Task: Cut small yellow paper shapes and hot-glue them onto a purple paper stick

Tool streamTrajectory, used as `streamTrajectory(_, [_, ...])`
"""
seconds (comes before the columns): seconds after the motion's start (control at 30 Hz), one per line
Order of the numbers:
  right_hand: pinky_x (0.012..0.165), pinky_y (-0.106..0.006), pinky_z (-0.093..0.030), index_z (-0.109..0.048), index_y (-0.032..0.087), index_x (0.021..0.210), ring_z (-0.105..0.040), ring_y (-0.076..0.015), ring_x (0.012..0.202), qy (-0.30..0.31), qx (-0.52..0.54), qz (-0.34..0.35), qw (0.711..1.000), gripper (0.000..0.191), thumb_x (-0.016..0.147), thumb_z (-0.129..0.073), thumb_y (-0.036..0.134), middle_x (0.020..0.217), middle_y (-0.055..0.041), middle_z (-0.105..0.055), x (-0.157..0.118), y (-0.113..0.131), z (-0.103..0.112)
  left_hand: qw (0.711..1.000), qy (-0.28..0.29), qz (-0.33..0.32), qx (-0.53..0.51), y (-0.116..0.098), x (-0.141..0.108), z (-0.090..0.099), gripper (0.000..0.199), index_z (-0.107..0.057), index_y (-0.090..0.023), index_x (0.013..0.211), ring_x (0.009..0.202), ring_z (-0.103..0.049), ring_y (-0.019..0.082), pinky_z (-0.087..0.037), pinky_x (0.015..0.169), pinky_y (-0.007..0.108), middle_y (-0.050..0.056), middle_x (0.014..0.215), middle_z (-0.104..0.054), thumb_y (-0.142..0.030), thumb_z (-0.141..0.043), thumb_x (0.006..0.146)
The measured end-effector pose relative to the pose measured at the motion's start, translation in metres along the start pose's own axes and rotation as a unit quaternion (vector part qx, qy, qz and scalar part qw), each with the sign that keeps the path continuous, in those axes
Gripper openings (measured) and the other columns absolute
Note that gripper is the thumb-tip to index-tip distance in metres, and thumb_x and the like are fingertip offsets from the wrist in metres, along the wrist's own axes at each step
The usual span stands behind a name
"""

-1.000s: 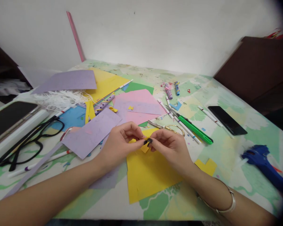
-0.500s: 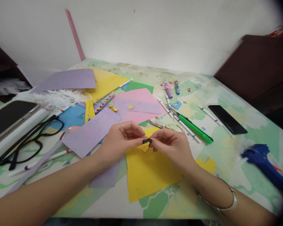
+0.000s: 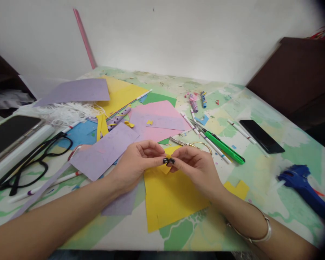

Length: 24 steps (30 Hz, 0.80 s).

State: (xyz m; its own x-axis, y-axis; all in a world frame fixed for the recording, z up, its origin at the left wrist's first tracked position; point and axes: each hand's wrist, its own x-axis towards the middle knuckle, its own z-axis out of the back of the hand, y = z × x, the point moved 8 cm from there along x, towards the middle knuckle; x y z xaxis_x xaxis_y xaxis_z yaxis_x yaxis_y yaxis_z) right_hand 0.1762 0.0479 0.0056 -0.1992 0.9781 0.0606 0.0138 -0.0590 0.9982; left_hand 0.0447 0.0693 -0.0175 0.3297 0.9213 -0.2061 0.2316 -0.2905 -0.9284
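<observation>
My left hand [image 3: 139,160] and my right hand [image 3: 196,164] meet thumb to thumb above a yellow paper sheet [image 3: 173,202]. Between the pinched fingertips of both is a small piece of yellow paper [image 3: 169,156], mostly covered by the fingers. Just beyond the hands lie gold-handled scissors [image 3: 189,144]. A purple paper sheet [image 3: 104,151] is beside my left hand, and a cut yellow scrap [image 3: 237,189] is by my right forearm. A tiny yellow bow-shaped piece [image 3: 150,122] rests on purple and pink paper farther back.
A green utility knife [image 3: 224,147] and white markers lie right of the scissors. Black glasses [image 3: 43,159] and white string [image 3: 70,112] are at left. A black phone [image 3: 261,136] and a blue glue gun [image 3: 304,189] are on the right. Two small decorated rolls [image 3: 193,103] stand behind.
The thumbs have shifted slightly against each other on the small yellow paper piece. Otherwise the hands keep their place, and the view has tilted a little.
</observation>
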Motion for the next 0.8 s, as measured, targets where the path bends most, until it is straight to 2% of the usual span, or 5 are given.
streamTrajectory(0.37, [0.058,-0.021,-0.053,-0.066,0.016,0.076,-0.065,-0.0098,0.058,-0.006,0.048,-0.036,0.998,0.007,0.076,-0.070,0.022,0.064,-0.0006,-0.069,0.002,-0.004,0.000,1.000,0.001,-0.008,0.015,-0.002,-0.001,0.000,0.019,-0.065,-0.016,0.073,0.066,-0.065,0.010,-0.048,0.067,0.022,-0.001,0.072,-0.069,-0.015,-0.081,0.063])
streamTrajectory(0.5, [0.056,-0.020,-0.054,-0.067,0.016,0.074,-0.065,-0.0092,0.056,-0.004,0.054,-0.029,0.998,0.007,0.077,-0.070,0.021,0.064,-0.0005,-0.070,0.002,-0.003,0.001,0.997,0.031,-0.037,0.060,-0.006,0.000,-0.002,0.011,-0.072,-0.018,0.080,0.070,-0.065,0.011,-0.049,0.069,0.021,0.000,0.077,-0.073,-0.022,-0.077,0.071])
streamTrajectory(0.63, [0.055,-0.020,-0.054,-0.068,0.016,0.072,-0.064,-0.0082,0.054,0.008,0.066,-0.028,0.997,0.008,0.076,-0.072,0.022,0.066,-0.0010,-0.071,0.003,0.000,0.000,0.987,0.067,-0.057,0.138,-0.015,-0.003,-0.007,0.006,-0.076,-0.019,0.076,0.071,-0.067,0.012,-0.050,0.068,0.021,0.001,0.076,-0.075,-0.024,-0.072,0.076])
streamTrajectory(0.8, [0.055,-0.018,-0.054,-0.068,0.016,0.073,-0.064,-0.0071,0.054,0.023,0.080,-0.041,0.996,0.007,0.077,-0.072,0.021,0.068,-0.0007,-0.071,0.003,-0.003,-0.001,0.976,0.066,-0.089,0.187,-0.025,-0.007,-0.010,0.005,-0.075,-0.019,0.075,0.069,-0.068,0.012,-0.052,0.065,0.019,0.000,0.074,-0.075,-0.021,-0.071,0.076])
